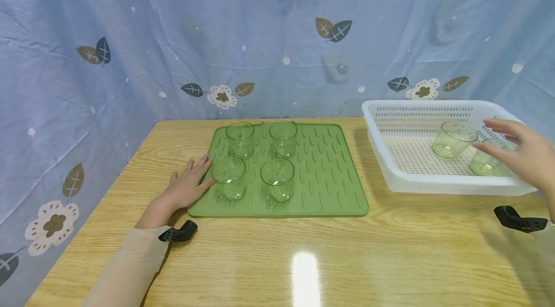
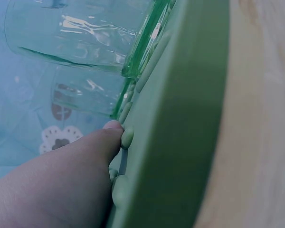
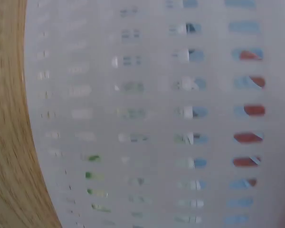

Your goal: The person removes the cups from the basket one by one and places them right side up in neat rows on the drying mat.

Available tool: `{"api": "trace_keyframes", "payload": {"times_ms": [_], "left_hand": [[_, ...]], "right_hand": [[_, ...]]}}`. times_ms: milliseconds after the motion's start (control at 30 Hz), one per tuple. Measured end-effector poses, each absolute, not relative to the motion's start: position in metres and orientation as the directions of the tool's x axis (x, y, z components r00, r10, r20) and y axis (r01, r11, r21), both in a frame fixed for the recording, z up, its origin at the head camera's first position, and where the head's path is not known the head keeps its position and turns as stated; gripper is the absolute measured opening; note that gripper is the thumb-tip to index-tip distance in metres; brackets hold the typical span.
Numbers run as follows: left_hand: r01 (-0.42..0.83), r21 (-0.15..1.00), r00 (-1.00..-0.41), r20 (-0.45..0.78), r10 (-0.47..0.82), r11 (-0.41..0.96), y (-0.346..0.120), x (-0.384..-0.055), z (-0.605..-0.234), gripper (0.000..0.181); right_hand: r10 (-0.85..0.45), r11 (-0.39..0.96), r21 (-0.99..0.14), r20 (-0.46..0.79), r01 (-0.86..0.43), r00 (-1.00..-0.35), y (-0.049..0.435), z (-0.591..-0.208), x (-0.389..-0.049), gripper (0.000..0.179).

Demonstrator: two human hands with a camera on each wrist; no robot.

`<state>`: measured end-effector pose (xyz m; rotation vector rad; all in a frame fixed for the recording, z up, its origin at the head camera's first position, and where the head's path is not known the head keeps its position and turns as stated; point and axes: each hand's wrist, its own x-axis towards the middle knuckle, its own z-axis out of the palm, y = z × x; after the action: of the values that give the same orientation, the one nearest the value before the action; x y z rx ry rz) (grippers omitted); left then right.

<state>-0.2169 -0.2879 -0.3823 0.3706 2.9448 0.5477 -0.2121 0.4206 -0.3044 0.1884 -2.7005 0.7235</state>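
In the head view, four glasses stand upright in two rows on the left part of the green mat, on the desk. The left hand, its fingers spread, rests at the mat's left edge. The right hand, thumb and fingers apart, is above the white basket, where two more glasses are; whether it touches one, I cannot tell.

In the left wrist view, the thumb lies at the mat, near two glasses.

In the right wrist view, the basket's slotted wall is beside the desk.
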Motion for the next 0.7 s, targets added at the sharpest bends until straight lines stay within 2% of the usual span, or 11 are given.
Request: {"api": "trace_keyframes", "payload": {"times_ms": [267, 533, 700], "left_hand": [[0.221, 0.366, -0.962, -0.07, 0.263, 0.904, -0.286, -0.217, -0.381, 0.076], [0.217, 0.373, -0.962, -0.075, 0.262, 0.902, -0.286, -0.217, -0.381, 0.075], [0.214, 0.376, -0.964, -0.07, 0.258, 0.901, -0.286, -0.217, -0.38, 0.075]], "right_hand": [[0.028, 0.859, -0.494, 0.302, -0.131, -0.953, 0.442, -0.308, -0.213, 0.073], [0.127, 0.891, -0.454, 0.238, 0.006, -0.963, 0.523, -0.356, -0.259, 0.095], [0.17, 0.873, -0.486, 0.231, 0.037, -0.958, 0.54, -0.364, -0.265, 0.096]]}}
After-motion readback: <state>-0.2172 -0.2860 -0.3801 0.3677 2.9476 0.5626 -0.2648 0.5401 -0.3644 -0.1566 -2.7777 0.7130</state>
